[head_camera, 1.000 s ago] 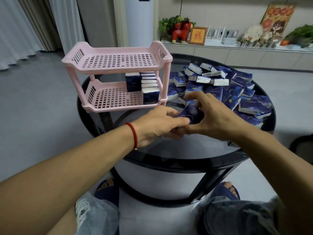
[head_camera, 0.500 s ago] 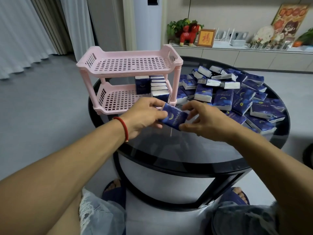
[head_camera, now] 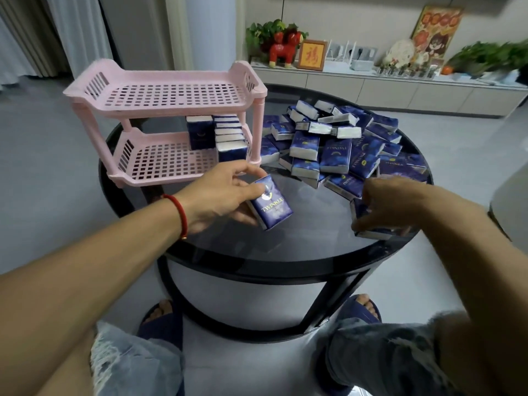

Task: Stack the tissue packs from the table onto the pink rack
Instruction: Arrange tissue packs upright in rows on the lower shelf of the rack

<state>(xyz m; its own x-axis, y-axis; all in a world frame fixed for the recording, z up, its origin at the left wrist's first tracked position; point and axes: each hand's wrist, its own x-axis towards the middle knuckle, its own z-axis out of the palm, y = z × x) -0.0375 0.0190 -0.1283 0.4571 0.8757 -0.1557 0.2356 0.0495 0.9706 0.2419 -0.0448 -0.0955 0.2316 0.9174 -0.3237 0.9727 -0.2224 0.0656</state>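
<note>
Half a second back both hands shared one tissue pack at mid-frame; now the left hand (head_camera: pixel 225 195) alone grips that Twinkle pack (head_camera: pixel 270 205), thumb and fingers closed around it, just in front of the pink rack (head_camera: pixel 171 94) at upper left, while the right hand (head_camera: pixel 391 204) has swung out to the right and curls over another pack (head_camera: pixel 371 231) near the table edge, fingers bent onto it, though blur hides whether it is truly gripped. The step in hand looks like carrying the held pack to the lower shelf (head_camera: pixel 160 164), where a short row of packs (head_camera: pixel 228 135) already stands on end at its right side; the top shelf is bare. Next, I judge, the pack must be turned upright and slid in beside that row without toppling it. Most packs remain in a loose pile (head_camera: pixel 337 147) on the right half of the round black glass table (head_camera: pixel 285 252). Behind it a low cabinet (head_camera: pixel 400 87) carries a red horse figure (head_camera: pixel 281 51), a framed picture (head_camera: pixel 312 55) and plants; the floor is pale grey.
</note>
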